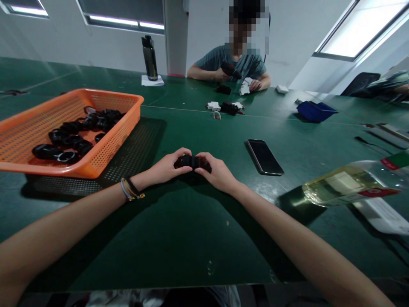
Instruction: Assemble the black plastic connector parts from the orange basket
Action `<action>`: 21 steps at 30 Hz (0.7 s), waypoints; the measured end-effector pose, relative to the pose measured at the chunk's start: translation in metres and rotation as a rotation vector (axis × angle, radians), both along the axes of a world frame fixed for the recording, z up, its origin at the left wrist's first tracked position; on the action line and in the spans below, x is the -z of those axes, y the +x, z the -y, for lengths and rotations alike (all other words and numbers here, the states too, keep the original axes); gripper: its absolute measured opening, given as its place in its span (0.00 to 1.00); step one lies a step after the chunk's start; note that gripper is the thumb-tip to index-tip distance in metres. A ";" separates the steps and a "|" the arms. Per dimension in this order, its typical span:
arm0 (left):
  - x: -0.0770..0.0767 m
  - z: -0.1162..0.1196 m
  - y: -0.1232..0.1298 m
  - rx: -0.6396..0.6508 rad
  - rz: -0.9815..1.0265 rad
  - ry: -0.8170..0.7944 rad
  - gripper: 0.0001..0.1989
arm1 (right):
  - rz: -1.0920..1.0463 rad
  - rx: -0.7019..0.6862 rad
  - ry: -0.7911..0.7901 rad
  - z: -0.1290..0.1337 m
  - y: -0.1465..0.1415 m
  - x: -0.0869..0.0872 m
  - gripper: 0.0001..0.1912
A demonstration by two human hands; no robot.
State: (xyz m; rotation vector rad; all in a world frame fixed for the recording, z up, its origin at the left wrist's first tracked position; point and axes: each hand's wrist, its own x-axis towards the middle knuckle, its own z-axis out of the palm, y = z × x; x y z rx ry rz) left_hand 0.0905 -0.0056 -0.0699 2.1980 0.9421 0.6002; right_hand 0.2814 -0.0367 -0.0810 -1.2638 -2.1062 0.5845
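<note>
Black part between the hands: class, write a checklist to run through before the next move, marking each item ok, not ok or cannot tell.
1. Left hand gripping the black part: ok.
2. Right hand gripping its other end: ok.
3. Part's ends visible: not ok, hands cover them.
4. Part undamaged: cannot tell.
5. Phone apart from both hands: ok.
6. Black pieces inside the orange basket: ok.
</note>
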 end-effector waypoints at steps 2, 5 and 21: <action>0.000 0.000 0.000 -0.004 -0.005 0.002 0.17 | 0.001 0.004 -0.005 0.000 0.000 0.000 0.16; 0.000 0.000 0.000 -0.006 -0.006 -0.001 0.17 | 0.010 0.011 -0.009 0.001 0.000 0.000 0.16; -0.003 0.002 0.001 -0.006 0.012 -0.038 0.17 | 0.007 -0.042 0.073 0.001 0.002 0.004 0.18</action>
